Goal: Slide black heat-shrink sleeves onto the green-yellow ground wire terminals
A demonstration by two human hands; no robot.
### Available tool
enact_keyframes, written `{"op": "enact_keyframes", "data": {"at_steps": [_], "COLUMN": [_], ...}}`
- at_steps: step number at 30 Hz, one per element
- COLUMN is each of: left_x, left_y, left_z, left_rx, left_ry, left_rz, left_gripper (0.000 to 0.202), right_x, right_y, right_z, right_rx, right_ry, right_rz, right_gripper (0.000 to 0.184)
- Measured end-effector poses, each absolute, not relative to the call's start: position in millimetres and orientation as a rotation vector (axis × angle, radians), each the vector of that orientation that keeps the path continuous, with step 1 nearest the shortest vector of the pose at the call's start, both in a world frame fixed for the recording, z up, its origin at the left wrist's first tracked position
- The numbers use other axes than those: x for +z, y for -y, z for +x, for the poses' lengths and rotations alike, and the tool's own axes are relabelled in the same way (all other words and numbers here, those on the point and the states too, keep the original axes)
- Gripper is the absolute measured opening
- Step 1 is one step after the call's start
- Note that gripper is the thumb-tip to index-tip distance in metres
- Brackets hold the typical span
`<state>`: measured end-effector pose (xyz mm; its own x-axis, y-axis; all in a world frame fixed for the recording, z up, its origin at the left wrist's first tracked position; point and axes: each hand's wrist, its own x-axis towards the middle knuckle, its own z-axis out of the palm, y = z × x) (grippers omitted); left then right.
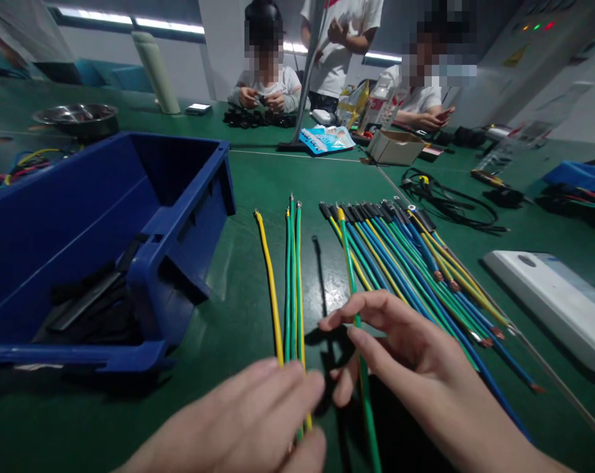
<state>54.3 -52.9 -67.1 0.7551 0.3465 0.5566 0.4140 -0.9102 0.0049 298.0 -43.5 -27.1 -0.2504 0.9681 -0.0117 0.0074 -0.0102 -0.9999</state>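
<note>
Green table [277, 177] fills most of the view. Across it, 1 person standing [346, 39] in a white T-shirt, and 2 ppl seated: one [287, 80] w/ both hands up over dark parts, the other [428, 98] at R, hands together. Blue bin [152, 302] sits at L, tilted in view, w/ black stuff [95, 312] inside, too dark to ID.

Wire row [390, 256] lies fanned R of centre: blue, green & yellow, many w/ black sleeves at far ends, some w/ bare copper at near ends. R hand [400, 355] partly covers its near L side. L hand [242, 414] is low centre, slightly blurred.

White case [553, 305] lies flat at far R, beyond the row. Steel bowl [75, 118] is behind the bin; pale flask [156, 72] stands R of the bowl. Black cable [445, 197] lies coiled behind the row; small carton [394, 148] and blue packet [327, 139] are farther back.

Green-yellow wire [346, 253] runs btwn thumb & fingers of R hand: loose, curled hold, fingers only part closed, wire raised off the table, far end up near the row's L edge. L hand's fingers lie over the near part of the green strands [291, 282] and yellow wire [267, 269]; can't tell if it grips them.

Smallest: yellow sleeve [341, 214] on the held wire's far end.
</note>
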Motion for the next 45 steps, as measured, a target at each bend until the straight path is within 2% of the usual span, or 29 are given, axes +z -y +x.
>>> {"op": "enact_keyframes", "data": {"at_steps": [3,5,7,9,17,27,34,40,45], "left_x": [-64.2,-62.1,-61.4,-61.9,-66.5,-65.1,-75.7,-70.5,-65.1], "left_y": [40.6,39.5,40.6,40.6,32.0,41.7,47.6,48.6,49.7], "left_z": [44.2,41.3,42.5,46.3,52.4,51.5,47.0,46.7,46.1], "left_rx": [-0.636,-0.428,-0.328,-0.35,-0.36,-0.338,-0.46,-0.513,-0.366], "left_ry": [0.929,1.07,1.073,1.008,0.858,0.854,0.944,0.911,0.906], "left_rz": [-2.799,-2.804,-2.801,-2.774,-2.755,-2.701,-2.725,-2.695,-2.667], "left_gripper": [0.073,0.093,0.114,0.121,0.115,0.098,0.105,0.093,0.093], "right_x": [-29.4,-29.6,-29.1,-28.8,-30.1,-29.2,-27.4,-28.2,-28.5], "right_y": [37.9,34.7,32.6,31.6,31.2,35.5,35.2,38.1,37.0], "right_z": [303.8,304.6,302.8,299.8,293.4,293.8,294.3,293.1,293.7], "right_rx": [1.476,1.556,1.592,1.592,1.627,1.641,1.62,1.587,1.549], "right_ry": [1.319,1.224,1.162,1.16,1.192,1.3,1.361,1.359,1.319], "right_rz": [-1.166,-1.223,-1.256,-1.256,-1.237,-1.2,-1.206,-1.218,-1.207], "right_gripper": [0.024,0.029,0.032,0.032,0.026,0.025,0.024,0.022,0.023]}}
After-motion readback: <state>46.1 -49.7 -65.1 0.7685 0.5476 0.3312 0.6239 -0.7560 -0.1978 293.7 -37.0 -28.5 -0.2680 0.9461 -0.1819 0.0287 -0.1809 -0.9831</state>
